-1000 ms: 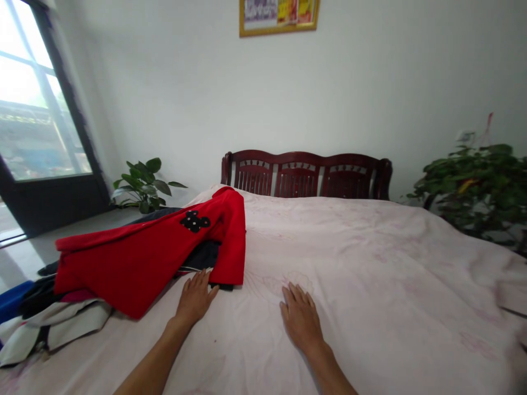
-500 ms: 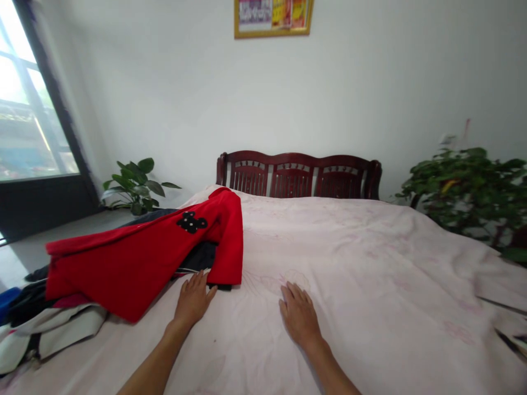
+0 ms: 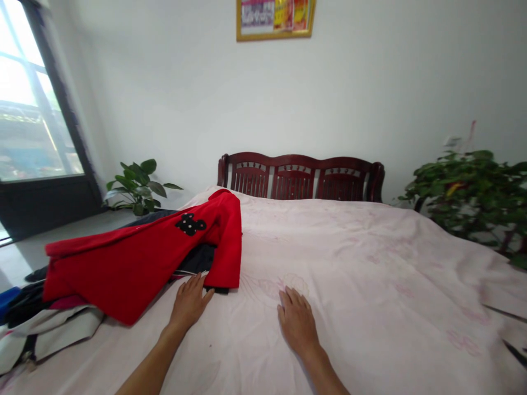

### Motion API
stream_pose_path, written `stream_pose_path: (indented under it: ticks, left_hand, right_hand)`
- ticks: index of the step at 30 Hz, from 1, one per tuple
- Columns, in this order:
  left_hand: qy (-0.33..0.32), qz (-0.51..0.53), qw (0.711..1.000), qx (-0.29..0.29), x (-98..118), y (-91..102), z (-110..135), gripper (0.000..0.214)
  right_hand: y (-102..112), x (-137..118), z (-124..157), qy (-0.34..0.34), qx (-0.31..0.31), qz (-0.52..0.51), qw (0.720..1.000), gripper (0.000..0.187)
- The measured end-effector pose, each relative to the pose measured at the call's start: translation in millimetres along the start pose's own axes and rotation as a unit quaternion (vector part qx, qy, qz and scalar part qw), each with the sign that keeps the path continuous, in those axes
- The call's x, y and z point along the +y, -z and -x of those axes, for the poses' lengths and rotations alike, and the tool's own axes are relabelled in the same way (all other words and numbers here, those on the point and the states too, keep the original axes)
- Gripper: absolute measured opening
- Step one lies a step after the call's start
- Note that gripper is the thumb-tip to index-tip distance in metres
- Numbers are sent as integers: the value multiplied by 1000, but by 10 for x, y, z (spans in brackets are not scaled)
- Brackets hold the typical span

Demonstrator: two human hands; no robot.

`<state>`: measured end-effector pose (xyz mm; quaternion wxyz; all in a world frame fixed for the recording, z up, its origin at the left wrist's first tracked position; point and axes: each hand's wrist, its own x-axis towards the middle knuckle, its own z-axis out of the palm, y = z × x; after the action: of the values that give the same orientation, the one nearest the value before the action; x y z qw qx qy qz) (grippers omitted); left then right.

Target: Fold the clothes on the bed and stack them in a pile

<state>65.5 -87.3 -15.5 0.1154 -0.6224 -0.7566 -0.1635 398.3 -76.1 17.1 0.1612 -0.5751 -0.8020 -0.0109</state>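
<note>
My left hand [image 3: 190,302] lies open, palm down, on the pale pink floral sheet [image 3: 349,274], its fingertips close to the cuff of a red long-sleeved top [image 3: 123,263]. Whether the fingers touch the cuff I cannot tell. A black polka-dot patch [image 3: 190,224] decorates the red top, which is spread over a pile of dark and light clothes [image 3: 68,329] on the left. Flat on the sheet to the right rests my right hand [image 3: 297,318], open with nothing in it. Dark cloth shows under the red sleeve.
Behind the sheet stands a dark red wooden backrest [image 3: 292,175] against the white wall. Leafy plants flank it, one at left [image 3: 138,186] and a larger one at right [image 3: 469,192]. Dark thin pointed objects [image 3: 514,351] lie at the right edge.
The view has shifted slightly. Both hands stay open on the sheet in nearly the same places, and the red top has not visibly moved.
</note>
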Motion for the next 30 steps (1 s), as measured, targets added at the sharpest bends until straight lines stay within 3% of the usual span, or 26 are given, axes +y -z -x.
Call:
stream_pose_path:
  ticks: [12,18,25,28,30]
  left_hand:
    - [6,3,1000,-10,1,7,-20,52]
    - [-14,21,1000,-3,-98,-107,29,54]
    - [-55,75,994,58,-284,-244,239,54]
    - [-71,75,992,74,-332,-267,314,53]
    - [-80,68,992,76,-371,-294,339,52]
  right_hand:
    - [-47,37,-33,1,-4,-12,1000,46]
    - [-186,113,-1,38,-3,-23,999,47]
    - [-735,396,129,128,36,-25,991,56]
    - [-998,492,154,167,76,-14,983,61]
    - [-1120,471,169,156,117,-1,981,56]
